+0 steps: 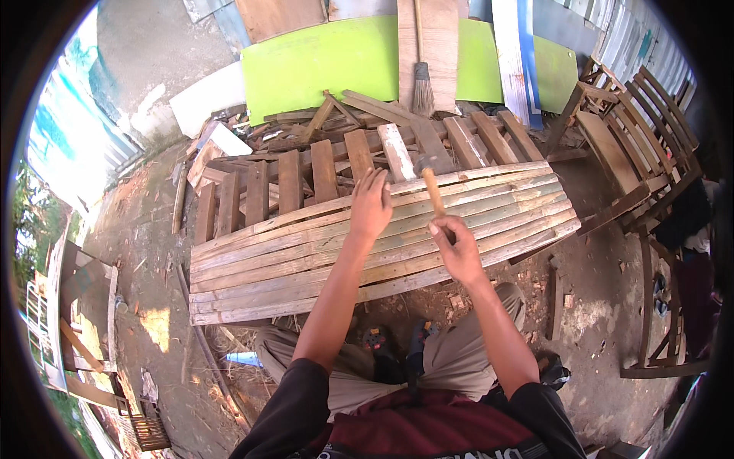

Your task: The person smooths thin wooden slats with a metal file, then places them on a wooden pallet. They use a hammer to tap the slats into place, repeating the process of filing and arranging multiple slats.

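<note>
My right hand (456,249) is closed around the wooden handle of a hammer (433,191). The hammer's dark head, smeared by motion, is over the far edge of a panel of split bamboo strips (306,264). My left hand (371,203) rests on the panel's outermost far strip, left of the hammer, fingers stretched toward the slats; whether a nail is under them I cannot make out. The strips lie side by side across the bench in front of me, with narrow gaps between them. Beyond them, a row of brown wooden slats (325,170) sticks out, one with flaking white paint (395,151).
Scrap boards (321,118) are heaped behind the slats, below a lime-green sheet (321,65). A broom (423,88) leans there, bristles down. Wooden chairs (612,149) stand at right. Loose timber (555,298) and debris lie on the dirt floor around my feet.
</note>
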